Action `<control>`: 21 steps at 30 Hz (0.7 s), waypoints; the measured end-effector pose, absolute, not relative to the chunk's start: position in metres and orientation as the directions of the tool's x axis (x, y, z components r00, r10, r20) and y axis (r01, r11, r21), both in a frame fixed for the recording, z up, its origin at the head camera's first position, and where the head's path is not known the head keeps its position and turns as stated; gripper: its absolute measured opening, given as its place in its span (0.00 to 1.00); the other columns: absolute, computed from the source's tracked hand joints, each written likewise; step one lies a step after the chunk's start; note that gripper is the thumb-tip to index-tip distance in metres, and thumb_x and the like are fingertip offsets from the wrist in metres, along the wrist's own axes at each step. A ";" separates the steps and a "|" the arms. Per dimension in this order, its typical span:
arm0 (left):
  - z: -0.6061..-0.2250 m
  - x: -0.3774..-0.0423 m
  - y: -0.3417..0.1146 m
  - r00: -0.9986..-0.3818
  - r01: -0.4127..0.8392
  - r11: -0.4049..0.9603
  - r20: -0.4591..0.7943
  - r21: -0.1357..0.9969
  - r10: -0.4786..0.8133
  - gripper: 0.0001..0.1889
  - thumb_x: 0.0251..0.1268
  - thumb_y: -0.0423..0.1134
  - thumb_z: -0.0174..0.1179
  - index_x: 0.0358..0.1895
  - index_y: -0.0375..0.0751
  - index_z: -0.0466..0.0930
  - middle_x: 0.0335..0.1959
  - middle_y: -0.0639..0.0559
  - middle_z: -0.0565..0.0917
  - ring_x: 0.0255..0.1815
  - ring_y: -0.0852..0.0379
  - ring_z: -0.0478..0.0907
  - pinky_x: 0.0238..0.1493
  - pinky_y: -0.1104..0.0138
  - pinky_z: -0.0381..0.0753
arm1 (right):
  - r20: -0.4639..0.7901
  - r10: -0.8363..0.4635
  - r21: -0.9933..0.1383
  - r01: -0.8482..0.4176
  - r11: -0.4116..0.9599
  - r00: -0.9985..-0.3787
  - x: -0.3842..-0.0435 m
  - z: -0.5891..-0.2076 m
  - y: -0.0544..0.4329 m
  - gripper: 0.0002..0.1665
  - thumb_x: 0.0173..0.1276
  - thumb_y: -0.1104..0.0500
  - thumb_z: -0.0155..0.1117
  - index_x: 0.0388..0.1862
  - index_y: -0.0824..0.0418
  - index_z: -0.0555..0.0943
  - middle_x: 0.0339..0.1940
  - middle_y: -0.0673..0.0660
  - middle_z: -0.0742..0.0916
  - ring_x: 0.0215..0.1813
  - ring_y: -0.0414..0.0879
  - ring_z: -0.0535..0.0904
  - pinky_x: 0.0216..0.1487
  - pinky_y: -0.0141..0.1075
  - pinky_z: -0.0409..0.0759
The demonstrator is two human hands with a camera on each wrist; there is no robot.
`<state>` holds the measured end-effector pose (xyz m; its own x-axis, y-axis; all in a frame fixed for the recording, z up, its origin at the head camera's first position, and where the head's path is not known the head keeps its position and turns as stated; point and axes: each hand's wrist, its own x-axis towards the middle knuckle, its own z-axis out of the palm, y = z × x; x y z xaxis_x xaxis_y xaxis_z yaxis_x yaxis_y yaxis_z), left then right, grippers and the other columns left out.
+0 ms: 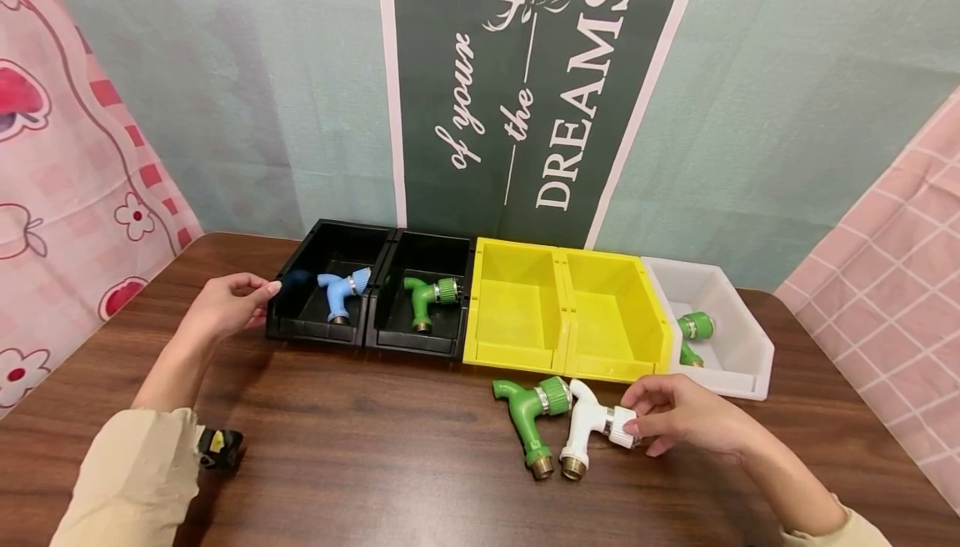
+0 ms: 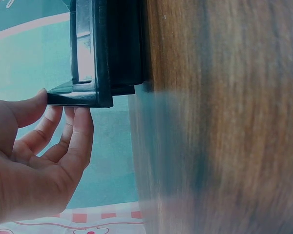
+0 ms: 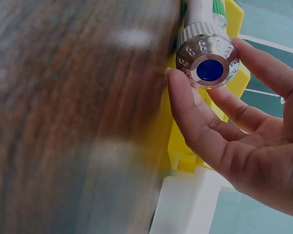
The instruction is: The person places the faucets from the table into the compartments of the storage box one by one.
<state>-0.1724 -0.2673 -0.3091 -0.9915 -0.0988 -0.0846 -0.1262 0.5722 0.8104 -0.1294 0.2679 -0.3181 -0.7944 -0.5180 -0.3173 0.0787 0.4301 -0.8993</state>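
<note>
My left hand [image 1: 228,305] holds the left wall of the outermost black bin [image 2: 102,58], thumb at its rim and fingertips against its outer side. A blue tap [image 1: 343,290] lies in that bin. On the table, my right hand [image 1: 686,414] pinches the ribbed handle of a white tap [image 1: 588,426] between thumb and fingers. The right wrist view shows the handle's metal end cap [image 3: 210,68] with a blue centre. Just left of the white tap lies a green tap [image 1: 528,422], its brass threaded end toward me.
Another green tap [image 1: 427,297] lies in the second black bin [image 1: 390,340]. Two yellow bins [image 1: 517,355] stand mid-row; a white bin [image 1: 738,384] at the right holds a green tap [image 1: 693,330]. A black strapped device [image 1: 219,449] is by the left sleeve.
</note>
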 end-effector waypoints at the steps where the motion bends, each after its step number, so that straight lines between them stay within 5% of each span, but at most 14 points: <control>1: -0.309 -0.172 -0.267 -0.992 -0.124 0.573 -0.082 0.810 -0.098 0.26 0.68 0.50 0.48 0.48 0.23 0.69 0.36 0.40 0.75 0.32 0.54 0.75 0.36 0.66 0.81 | -0.316 -0.522 -0.900 0.077 0.428 -0.793 -0.129 -0.318 0.268 0.19 0.59 0.64 0.65 0.42 0.77 0.70 0.29 0.58 0.78 0.32 0.47 0.77 0.31 0.46 0.81; 21: -0.310 -0.174 -0.267 -0.991 -0.126 0.565 -0.081 0.815 -0.105 0.26 0.68 0.50 0.49 0.48 0.23 0.69 0.35 0.40 0.75 0.31 0.56 0.75 0.35 0.67 0.81 | -0.296 -0.517 -0.913 0.079 0.401 -0.803 -0.129 -0.314 0.270 0.19 0.60 0.66 0.63 0.44 0.77 0.68 0.30 0.58 0.76 0.32 0.48 0.78 0.32 0.46 0.82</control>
